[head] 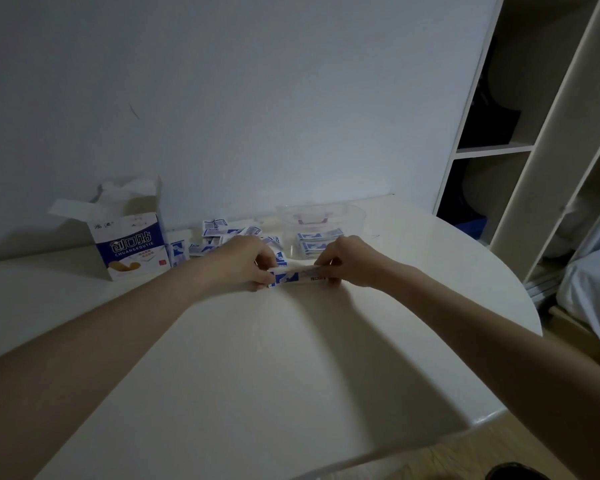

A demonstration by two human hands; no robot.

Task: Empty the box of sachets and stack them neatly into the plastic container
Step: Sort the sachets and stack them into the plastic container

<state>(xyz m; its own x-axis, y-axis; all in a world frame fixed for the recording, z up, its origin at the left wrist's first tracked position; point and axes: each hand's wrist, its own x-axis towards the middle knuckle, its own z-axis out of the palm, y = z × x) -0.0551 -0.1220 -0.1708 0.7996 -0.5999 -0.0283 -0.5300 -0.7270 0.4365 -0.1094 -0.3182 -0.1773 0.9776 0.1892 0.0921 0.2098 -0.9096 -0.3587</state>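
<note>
Box (129,237) open at ten o'clock, seemingly emptied; loose sachets (222,237) scattered at twelve, some stacked in container (323,220) at one. Left hand (246,261) and right hand (347,261) pinching bundle (297,275) by its ends, squaring it. Roughly midway; loose ones left.

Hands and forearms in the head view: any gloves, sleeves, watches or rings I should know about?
None visible. The left hand and right hand are bare, with no gloves or rings showing. Both forearms are uncovered as far as the frame edges, so no sleeve, watch or bracelet appears. The light is dim, so small marks could go unseen.
</note>
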